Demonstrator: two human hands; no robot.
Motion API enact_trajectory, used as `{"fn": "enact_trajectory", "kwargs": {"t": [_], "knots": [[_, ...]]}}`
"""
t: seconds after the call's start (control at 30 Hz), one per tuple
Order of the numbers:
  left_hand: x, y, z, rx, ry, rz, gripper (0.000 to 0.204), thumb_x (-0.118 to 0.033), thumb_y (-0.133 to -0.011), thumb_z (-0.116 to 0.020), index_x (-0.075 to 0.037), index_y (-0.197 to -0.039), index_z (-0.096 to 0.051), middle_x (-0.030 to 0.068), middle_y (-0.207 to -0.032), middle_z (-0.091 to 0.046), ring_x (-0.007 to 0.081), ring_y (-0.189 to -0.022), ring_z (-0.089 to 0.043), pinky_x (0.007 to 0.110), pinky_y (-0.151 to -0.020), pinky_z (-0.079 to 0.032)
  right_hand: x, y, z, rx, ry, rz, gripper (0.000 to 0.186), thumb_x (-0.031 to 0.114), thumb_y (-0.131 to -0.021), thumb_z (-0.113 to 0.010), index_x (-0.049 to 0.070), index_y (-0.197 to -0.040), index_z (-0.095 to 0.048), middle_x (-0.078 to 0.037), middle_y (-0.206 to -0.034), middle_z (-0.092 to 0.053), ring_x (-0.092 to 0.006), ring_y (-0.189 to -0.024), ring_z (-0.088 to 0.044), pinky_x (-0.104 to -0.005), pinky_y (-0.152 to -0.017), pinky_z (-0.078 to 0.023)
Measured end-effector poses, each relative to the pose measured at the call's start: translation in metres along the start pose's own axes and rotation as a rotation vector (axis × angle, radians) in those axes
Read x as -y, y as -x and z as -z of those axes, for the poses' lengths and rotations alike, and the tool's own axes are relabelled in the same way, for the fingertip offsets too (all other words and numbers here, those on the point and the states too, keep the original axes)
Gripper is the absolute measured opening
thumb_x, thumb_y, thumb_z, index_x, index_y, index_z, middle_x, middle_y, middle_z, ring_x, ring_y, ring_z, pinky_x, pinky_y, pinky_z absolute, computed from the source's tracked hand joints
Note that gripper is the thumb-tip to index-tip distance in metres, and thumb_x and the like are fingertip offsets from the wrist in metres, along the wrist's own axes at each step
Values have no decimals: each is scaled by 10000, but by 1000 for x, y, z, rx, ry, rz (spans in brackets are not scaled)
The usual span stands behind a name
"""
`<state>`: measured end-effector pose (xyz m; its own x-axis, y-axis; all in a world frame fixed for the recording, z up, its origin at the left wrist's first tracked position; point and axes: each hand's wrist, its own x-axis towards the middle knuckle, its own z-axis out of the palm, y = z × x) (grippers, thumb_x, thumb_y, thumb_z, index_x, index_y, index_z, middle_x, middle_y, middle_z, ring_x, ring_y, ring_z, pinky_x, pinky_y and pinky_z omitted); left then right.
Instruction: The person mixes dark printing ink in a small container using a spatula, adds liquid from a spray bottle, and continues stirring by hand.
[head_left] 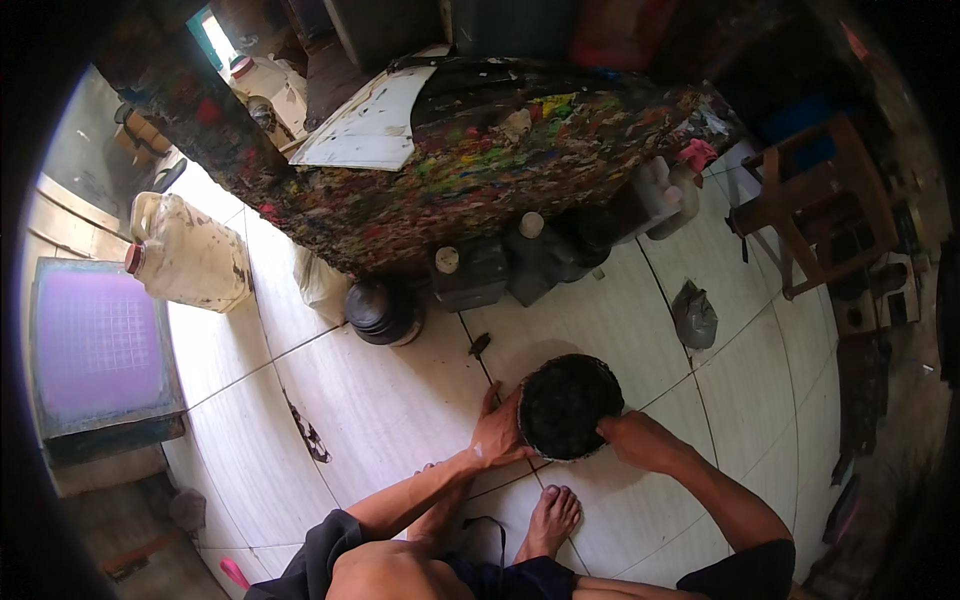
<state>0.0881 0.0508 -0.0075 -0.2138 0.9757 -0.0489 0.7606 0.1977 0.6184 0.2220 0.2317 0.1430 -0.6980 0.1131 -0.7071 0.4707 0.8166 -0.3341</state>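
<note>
The tub (523, 432) looks rough and crusted along its edge, around a matt black mass (572, 405), and the tiles (380, 430) beneath it are smooth and faintly glossy. Beyond the tub, a bench (470, 170) is rough and lumpy with paint; to the tub's right lies a crinkled, shiny plastic bag (694, 318), to its far left a stained plastic jerrycan (195, 255).

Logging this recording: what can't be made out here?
- Right hand: head view; fingertips lost against the round container's dark inside, so whether they grip anything is unclear.
- Container's contents: head view; too dark to identify.
- Dark scrap: head view; too small to identify.
- Right sleeve: head view; cut off by the lower edge.
</note>
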Motion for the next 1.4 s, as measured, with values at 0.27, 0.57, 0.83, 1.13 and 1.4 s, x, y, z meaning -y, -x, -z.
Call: {"fn": "enact_trajectory", "kwargs": {"t": [0.27, 0.57, 0.83, 1.13, 1.4], "knots": [[5, 2, 15, -24, 22, -123, 934, -647, -737, -490, -77, -1429, -230, 164, -1490, -197, 237, -1394, -174, 544, -1075, -93, 29, 53, 40, -376, 444, 211, 180, 75, -757, -533, -2, -907, -596, -120, -749, -589, -260, -709, -601, -373, -655, -468], [5, -2, -14, -3, -109, -33, 920, -637, -738, -487, -88, -1431, -233, 155, -1491, -199, 237, -1392, -176, 549, -1069, -105, 14, 14, 45, -538, 602, 557, 329, 94, -739, -550, -11, -1046, -603, -67, -813, -550, -204, -799, -556, -317, -739, -440], [5, 8, 0, -69, 28, -20, 898, -619, -737, -503, -81, -1416, -268, 154, -1482, -220, 240, -1390, -176, 546, -1078, -91, -30, -34, 44, -486, 488, 442, 273, 70, -765, -522, 2, -1021, -588, -109, -812, -565, -264, -810, -567, -341, -755, -445], [-2, 6, 3, -94, 129, 35, 920, -587, -728, -532, -58, -1420, -237, 159, -1484, -208, 247, -1388, -183, 545, -1081, -94, -48, 2, 17, -96, 134, 67, 183, 17, -786, -466, -22, -935, -565, -200, -707, -585, -379, -740, -601, -439, -673, -463], [-1, 8, 1, -204, 290, -2, 918, -588, -724, -527, -55, -1417, -246, 175, -1482, -205, 270, -1387, -175, 564, -1070, -96, -31, 30, -29, 54, -505, -80, 222, 181, -896, -501, -7, -915, -617, -128, -650, -581, -216, -615, -578, -356, -592, -445]]}}
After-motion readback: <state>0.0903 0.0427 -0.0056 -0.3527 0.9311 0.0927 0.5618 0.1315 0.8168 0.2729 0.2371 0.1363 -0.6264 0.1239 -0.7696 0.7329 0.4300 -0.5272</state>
